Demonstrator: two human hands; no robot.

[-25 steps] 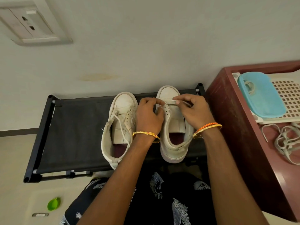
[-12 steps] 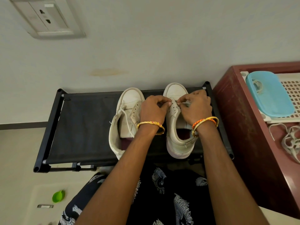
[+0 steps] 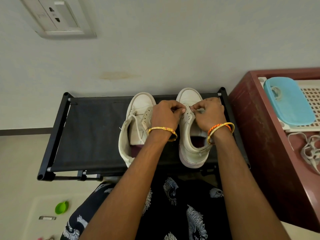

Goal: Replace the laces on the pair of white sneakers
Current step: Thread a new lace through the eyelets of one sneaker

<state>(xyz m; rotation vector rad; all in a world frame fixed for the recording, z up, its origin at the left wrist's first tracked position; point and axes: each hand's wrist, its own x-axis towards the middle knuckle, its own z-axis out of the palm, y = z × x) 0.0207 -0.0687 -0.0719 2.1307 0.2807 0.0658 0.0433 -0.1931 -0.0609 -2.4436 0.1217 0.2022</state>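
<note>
Nearest: black patterned garment [image 3: 173, 213] over the person's lap, both forearms reaching forward over it. Pale floor to the near left with a small green cup-like item [image 3: 61, 207] and a small metal piece [image 3: 47, 218] just beside it.

Next out, a black fabric shoe rack [image 3: 90, 132] with tube frame, front rail near the knees, back rail against the wall. Left half of the fabric bare; near-right corner hidden by the right arm. Two white sneakers sit side by side on the right half, toes pointing far. Left sneaker [image 3: 136, 125] has one loose lace [image 3: 136, 125] trailing over its tongue, mostly unlaced. Right sneaker [image 3: 190, 135] sits near the rack's right rail.

Left hand [image 3: 165, 116], gold bangle [image 3: 162, 131] at wrist, fingers pinched together at the right sneaker's front eyelets. Right hand [image 3: 208, 115], gold and orange bangles [image 3: 220, 129], fingers pinched shut on a thin pale lace end at the same eyelets; thumbs nearly touching.

Right: dark red table [image 3: 259, 135], its side just beside the rack's right rail. On it a white perforated tray [image 3: 311, 99] carrying a blue lidded box [image 3: 289, 103], and nearer, a loose heap of white laces [image 3: 310, 151].

Far: plain off-white wall [image 3: 173, 40] with a faint stain [image 3: 119, 75], socket plate [image 3: 57, 18] upper left, dark skirting strip [image 3: 24, 132] left.
</note>
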